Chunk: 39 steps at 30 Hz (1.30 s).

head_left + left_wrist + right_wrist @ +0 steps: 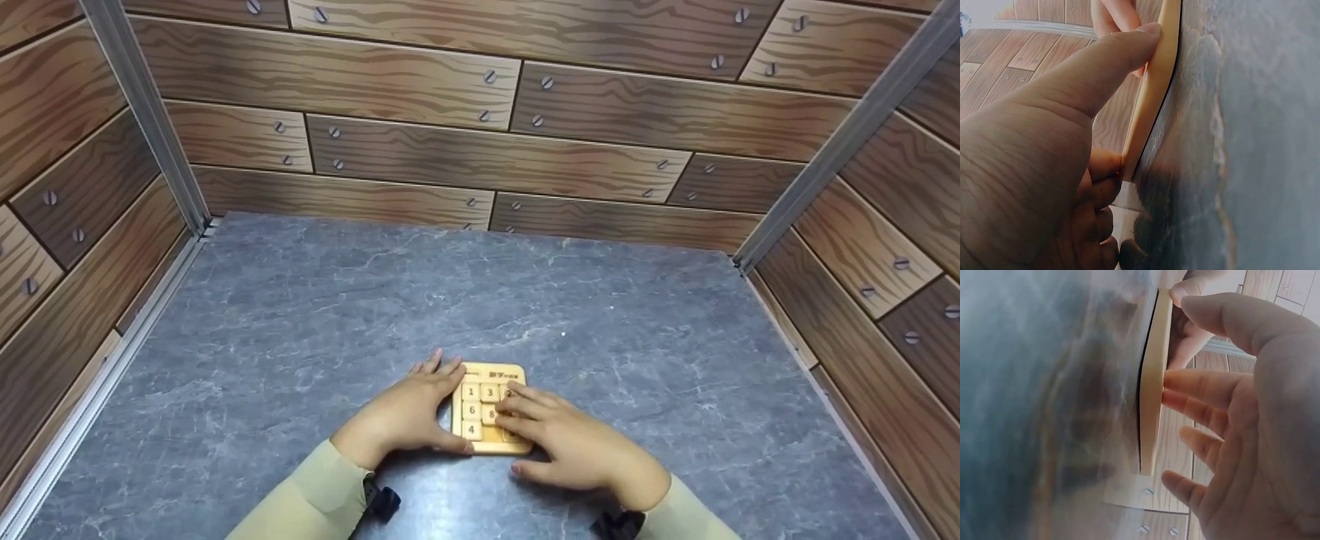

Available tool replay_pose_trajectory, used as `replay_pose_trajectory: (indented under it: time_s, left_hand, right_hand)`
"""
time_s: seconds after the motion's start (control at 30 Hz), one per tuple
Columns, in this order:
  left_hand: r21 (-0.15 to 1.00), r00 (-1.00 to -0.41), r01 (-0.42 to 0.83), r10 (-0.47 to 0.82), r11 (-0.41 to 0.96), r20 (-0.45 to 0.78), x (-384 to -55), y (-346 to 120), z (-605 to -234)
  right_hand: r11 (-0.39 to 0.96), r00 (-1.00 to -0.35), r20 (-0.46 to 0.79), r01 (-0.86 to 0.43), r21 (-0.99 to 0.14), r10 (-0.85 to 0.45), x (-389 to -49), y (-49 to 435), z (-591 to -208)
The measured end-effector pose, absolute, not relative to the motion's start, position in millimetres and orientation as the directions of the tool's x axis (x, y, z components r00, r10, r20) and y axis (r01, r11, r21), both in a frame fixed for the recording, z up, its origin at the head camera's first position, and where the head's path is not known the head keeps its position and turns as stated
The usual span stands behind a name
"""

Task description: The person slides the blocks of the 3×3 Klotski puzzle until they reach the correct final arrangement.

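A yellow number slide puzzle lies flat on the grey table, with square numbered tiles in a shallow frame. The tiles 1, 3, 6, 8 and 4 show; a bare slot is beside the 4. My left hand grips the frame's left side, thumb at the near edge and index finger by the far left corner. Over the right-hand tiles lies my right hand, its fingers extended and fingertips on the tiles, thumb off the frame. Those fingers partly hide the right column. In the left wrist view, my thumb presses the puzzle's edge.
The marbled grey table spreads around the puzzle. Wood-patterned walls enclose it at the back and both sides, with metal posts at the corners. Black straps with small mounts sit at my wrists.
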<state>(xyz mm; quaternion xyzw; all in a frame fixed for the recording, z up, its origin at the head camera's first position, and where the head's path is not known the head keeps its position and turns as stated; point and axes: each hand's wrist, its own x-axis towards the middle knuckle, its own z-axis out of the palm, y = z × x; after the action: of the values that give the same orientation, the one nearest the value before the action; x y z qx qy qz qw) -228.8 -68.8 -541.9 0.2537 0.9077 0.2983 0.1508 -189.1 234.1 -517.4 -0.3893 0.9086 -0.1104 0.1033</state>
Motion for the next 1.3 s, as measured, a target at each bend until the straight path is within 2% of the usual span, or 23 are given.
replay_pose_trajectory:
  time_s: [0.27, 0.37, 0.5, 0.67, 0.97, 1.2, 1.3]
  left_hand:
    - [0.624, -0.830, 0.357, 0.542, 0.695, -0.130, -228.0, -68.7, -542.1]
    - [0.626, -0.828, 0.363, 0.547, 0.690, -0.123, -228.2, -68.8, -542.9]
    - [0.624, -0.826, 0.370, 0.551, 0.688, -0.119, -228.6, -69.0, -543.6]
    - [0.629, -0.824, 0.370, 0.554, 0.684, -0.118, -228.8, -68.8, -542.9]
    - [0.630, -0.826, 0.370, 0.552, 0.683, -0.113, -229.2, -69.6, -542.7]
    - [0.631, -0.823, 0.373, 0.556, 0.680, -0.113, -229.4, -69.0, -542.5]
    - [0.631, -0.821, 0.372, 0.558, 0.680, -0.118, -229.4, -69.0, -541.9]
  right_hand:
    - [0.616, -0.628, -0.046, -0.743, -0.262, -0.777, -188.7, 234.7, -513.1]
    - [0.628, -0.642, -0.036, -0.734, -0.260, -0.766, -189.7, 237.9, -510.5]
    - [0.676, -0.692, -0.023, -0.698, -0.234, -0.722, -191.2, 241.8, -508.7]
    - [0.688, -0.698, -0.045, -0.690, -0.225, -0.715, -191.7, 239.7, -510.9]
    - [0.659, -0.662, -0.110, -0.688, -0.303, -0.742, -189.0, 235.0, -512.2]
    - [0.737, -0.751, -0.080, -0.613, -0.284, -0.655, -192.4, 238.3, -513.0]
    - [0.756, -0.768, -0.081, -0.597, -0.268, -0.635, -193.5, 238.4, -513.5]
